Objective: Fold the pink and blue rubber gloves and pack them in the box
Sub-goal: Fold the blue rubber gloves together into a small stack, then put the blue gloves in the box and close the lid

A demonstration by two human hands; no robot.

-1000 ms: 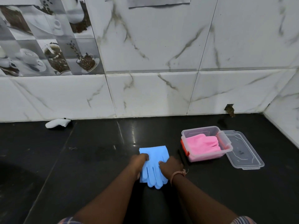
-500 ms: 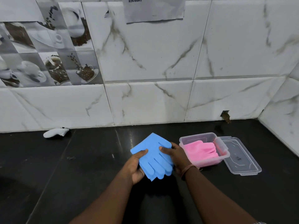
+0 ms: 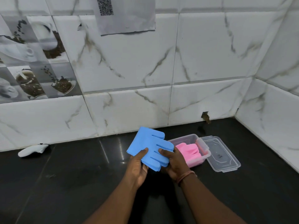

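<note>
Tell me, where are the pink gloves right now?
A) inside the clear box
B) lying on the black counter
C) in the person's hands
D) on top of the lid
A: the pink gloves sit folded inside the clear box, while both hands, left hand and right hand, hold the blue gloves just beside it, and the lid lies bare on the counter.

A glossy black bench (image 3: pixel 64 183) meets a wall of white marbled tiles (image 3: pixel 202 54). A small white object (image 3: pixel 32 150) lies at the wall's foot on the left. Coffee-cup picture tiles (image 3: pixel 32 62) sit upper left; a sheet with a QR code (image 3: pixel 126 15) hangs above.
</note>
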